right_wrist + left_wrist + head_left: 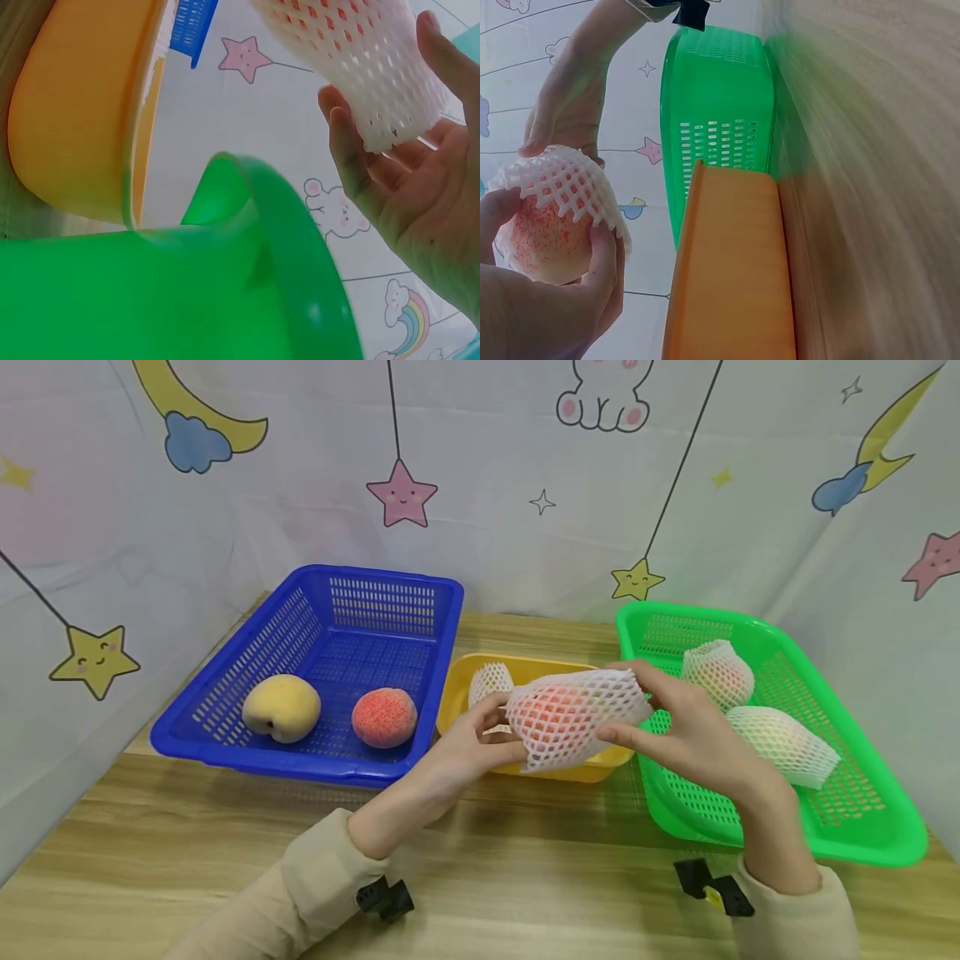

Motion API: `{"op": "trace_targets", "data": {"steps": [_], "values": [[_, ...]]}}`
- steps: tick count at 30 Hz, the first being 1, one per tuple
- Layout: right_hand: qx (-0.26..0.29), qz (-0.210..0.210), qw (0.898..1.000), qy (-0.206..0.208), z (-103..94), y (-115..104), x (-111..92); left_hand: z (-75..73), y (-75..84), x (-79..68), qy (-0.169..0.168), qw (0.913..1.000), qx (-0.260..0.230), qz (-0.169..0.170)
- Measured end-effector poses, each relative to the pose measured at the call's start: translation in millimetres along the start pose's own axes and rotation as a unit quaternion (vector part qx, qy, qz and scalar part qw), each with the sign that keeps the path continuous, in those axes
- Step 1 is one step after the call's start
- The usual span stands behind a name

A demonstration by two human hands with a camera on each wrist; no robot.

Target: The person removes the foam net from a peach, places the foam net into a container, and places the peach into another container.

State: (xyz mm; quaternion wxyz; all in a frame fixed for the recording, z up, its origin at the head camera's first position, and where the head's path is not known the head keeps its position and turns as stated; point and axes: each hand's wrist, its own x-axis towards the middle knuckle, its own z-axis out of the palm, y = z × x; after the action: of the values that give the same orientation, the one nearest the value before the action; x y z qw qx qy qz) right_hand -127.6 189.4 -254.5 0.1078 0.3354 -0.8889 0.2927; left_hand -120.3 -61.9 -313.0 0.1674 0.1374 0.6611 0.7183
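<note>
Above the yellow basket, a red-speckled peach (pixel 551 244) sits inside a white foam net sleeve (pixel 607 693). My left hand (pixel 468 747) grips the peach at the sleeve's left end, thumb on one side and fingers on the other. At the right end, my right hand (pixel 693 735) holds the loose part of the sleeve between thumb and fingers. The left wrist view shows part of the peach bare at the sleeve's mouth. Behind the left hand, another white foam net (pixel 491 681) lies in the yellow basket (pixel 611 766), partly hidden.
To the left stands a blue basket (pixel 450 635) with a yellow peach (pixel 281 708) and a pinkish-red peach (pixel 384 718). The green basket (pixel 892 835) at the right holds two netted fruits, one rounder (pixel 717 675) and one longer (pixel 783 745). A patterned cloth (pixel 495 560) hangs behind the wooden table (pixel 540 885).
</note>
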Motion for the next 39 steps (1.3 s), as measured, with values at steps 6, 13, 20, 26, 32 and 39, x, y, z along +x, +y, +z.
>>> {"op": "trace_targets", "data": {"steps": [6, 13, 20, 26, 32, 39], "values": [[-0.008, -0.032, 0.999, 0.027, -2.2, 3.8, -1.0, -0.6, 3.0, -0.2, 0.010, 0.9999, 0.006, -0.006], [-0.015, -0.071, 0.996, 0.059, -1.2, 4.5, 0.4, -1.1, 3.2, 0.0, 0.014, 0.9998, 0.009, -0.008], [-0.022, -0.072, 0.994, 0.085, -1.6, 6.6, -1.1, -1.5, 4.9, -1.1, 0.012, 0.9998, 0.016, -0.002], [-0.016, -0.052, 0.994, 0.094, -4.4, 7.2, -2.9, -1.7, 6.9, -1.9, 0.013, 0.9997, 0.019, -0.002], [-0.009, -0.049, 0.994, 0.097, -7.4, 9.4, -4.2, -2.3, 8.9, -3.6, 0.005, 0.9997, 0.023, 0.005], [-0.014, -0.054, 0.993, 0.104, -10.5, 13.0, -5.6, -3.1, 12.6, -4.9, 0.007, 0.9995, 0.031, 0.001]]}}
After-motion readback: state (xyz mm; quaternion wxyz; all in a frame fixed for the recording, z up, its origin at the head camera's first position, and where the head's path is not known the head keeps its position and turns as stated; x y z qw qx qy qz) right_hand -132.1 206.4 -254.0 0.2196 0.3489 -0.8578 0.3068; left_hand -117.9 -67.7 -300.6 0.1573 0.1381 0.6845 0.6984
